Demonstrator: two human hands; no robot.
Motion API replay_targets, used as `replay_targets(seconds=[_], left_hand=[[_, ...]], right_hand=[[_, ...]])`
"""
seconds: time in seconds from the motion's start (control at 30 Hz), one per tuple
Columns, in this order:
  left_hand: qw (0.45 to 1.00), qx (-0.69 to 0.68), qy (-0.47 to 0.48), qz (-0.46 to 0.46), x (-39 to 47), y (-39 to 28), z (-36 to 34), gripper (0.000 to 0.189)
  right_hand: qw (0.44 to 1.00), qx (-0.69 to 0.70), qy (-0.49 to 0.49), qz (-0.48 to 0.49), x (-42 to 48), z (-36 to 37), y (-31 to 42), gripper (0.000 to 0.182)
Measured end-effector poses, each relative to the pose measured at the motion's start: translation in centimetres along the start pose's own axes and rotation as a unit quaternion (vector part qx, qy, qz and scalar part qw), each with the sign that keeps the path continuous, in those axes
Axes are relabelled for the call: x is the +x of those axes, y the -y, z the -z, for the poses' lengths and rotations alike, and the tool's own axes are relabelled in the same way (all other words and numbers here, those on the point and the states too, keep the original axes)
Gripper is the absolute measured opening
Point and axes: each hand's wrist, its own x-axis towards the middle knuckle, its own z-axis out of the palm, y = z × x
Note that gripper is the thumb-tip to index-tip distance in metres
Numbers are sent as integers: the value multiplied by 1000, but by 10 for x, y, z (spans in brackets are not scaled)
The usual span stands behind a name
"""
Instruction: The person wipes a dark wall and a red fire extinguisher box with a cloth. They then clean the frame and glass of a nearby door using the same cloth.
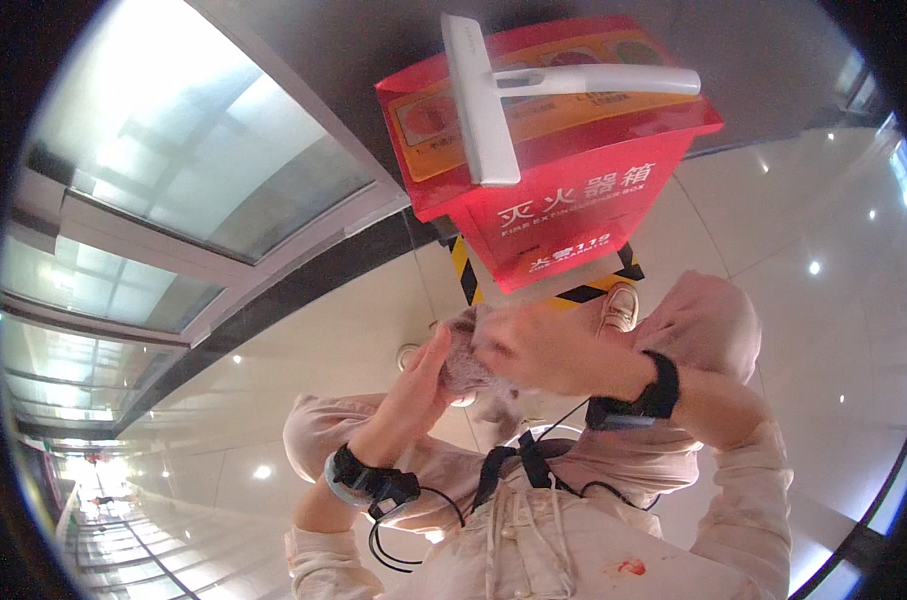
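Between my two hands is a greyish-purple cloth (464, 360), bunched up. My left hand (416, 382) has its fingers and palm against the cloth's left side. My right hand (532, 352), blurred, grips the cloth from the right, with some of it hanging below. Just beyond them stands a red fire extinguisher box (566, 217) with writing on its front and lid. A white squeegee (483, 105) lies across that lid, its handle pointing right.
Black-and-yellow tape (464, 274) marks the tiled floor (311, 360) around the box. Glass panels in metal frames (236, 165) run along the left. A dark wall (753, 67) rises behind the box. Cables (393, 555) hang from a device on my left wrist.
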Motion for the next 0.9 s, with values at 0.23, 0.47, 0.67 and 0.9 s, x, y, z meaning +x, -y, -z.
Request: replay_targets(seconds=[0.23,0.47,0.67,0.9], left_hand=[[970,239,-25,-30,1,22,22,44],[955,180,-115,-208,-30,-12,19,39],[940,140,-105,-292,-60,-44,-15,40],[955,70,-61,-283,-73,-47,-24,41]], right_hand=[[986,153,27,54,-30,-68,-3,18],[969,16,147,-196,-27,-87,-62,22],[880,239,51,-408,-21,-110,-111,43],[692,682,-6,-236,3,-96,-54,74]])
